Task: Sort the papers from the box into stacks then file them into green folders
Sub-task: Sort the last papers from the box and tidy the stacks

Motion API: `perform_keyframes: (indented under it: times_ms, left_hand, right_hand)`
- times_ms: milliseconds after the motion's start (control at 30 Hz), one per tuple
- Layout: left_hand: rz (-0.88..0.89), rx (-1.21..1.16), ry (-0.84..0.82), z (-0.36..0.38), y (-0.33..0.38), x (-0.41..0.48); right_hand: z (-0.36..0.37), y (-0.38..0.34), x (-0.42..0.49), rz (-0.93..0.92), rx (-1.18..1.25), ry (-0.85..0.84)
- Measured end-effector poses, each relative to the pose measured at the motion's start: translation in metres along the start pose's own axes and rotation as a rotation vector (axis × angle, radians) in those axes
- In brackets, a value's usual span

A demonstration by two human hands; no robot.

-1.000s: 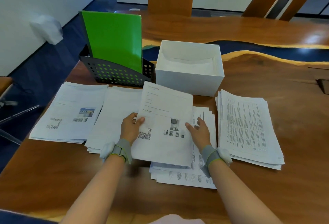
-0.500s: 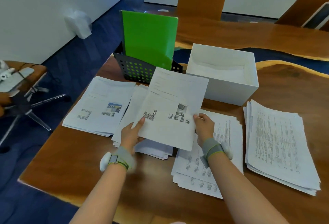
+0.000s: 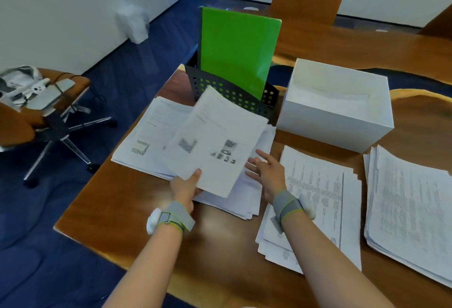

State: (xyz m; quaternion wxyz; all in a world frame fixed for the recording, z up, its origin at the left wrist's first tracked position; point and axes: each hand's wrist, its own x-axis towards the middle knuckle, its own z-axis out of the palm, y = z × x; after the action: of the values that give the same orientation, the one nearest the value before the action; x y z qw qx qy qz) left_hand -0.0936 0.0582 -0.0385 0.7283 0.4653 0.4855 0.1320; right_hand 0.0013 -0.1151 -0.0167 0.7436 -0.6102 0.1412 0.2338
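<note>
My left hand (image 3: 184,189) pinches the near corner of a printed sheet (image 3: 215,141) and holds it above two paper stacks on the left: the far-left stack (image 3: 149,141) and a second stack (image 3: 247,197) partly under the sheet. My right hand (image 3: 267,170) hovers beside the sheet's right edge with fingers spread, touching nothing. Two more stacks lie to the right, one (image 3: 320,200) under my right wrist and one (image 3: 411,212) at the far right. Green folders (image 3: 237,50) stand in a black perforated holder (image 3: 220,92). The white box (image 3: 340,104) sits behind the stacks.
The wooden table's left edge (image 3: 80,200) runs close to the far-left stack. An office chair (image 3: 36,116) with items on its seat stands on the blue carpet to the left. A small white object (image 3: 133,23) sits by the wall.
The held sheet has moved left, from over the middle stacks toward the far-left stack. My right hand has let go of it and opened; my left hand still holds it.
</note>
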Motion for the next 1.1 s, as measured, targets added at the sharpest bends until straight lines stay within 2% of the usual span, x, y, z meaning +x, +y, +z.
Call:
perform_keyframes:
  times_ms: [100, 267, 533, 667, 800, 900, 1100]
  left_hand:
    - [0.003, -0.02, 0.143, -0.026, 0.019, 0.026]
    - [-0.017, -0.037, 0.257, -0.053, 0.045, 0.062]
    - [-0.007, 0.186, 0.355, -0.06, 0.061, 0.097]
    - [-0.011, 0.207, 0.441, -0.051, 0.063, 0.093]
    - [0.085, 0.419, 0.536, -0.034, 0.053, 0.068]
    - [0.239, 0.645, 0.469, -0.015, 0.035, 0.04]
    - [0.439, 0.777, 0.097, 0.033, -0.008, -0.009]
  right_hand:
    - [-0.004, 0.004, -0.003, -0.004, -0.02, -0.007]
    - [-0.01, 0.015, -0.007, 0.015, -0.057, 0.028]
    - [-0.017, 0.024, -0.009, 0.035, -0.081, 0.059]
    - [-0.02, 0.025, -0.009, 0.05, -0.055, 0.083]
    - [-0.026, 0.026, -0.007, 0.052, -0.044, 0.125]
    - [-0.035, 0.027, -0.003, 0.03, -0.101, 0.192]
    - [-0.064, 0.031, -0.003, -0.076, -0.319, 0.354]
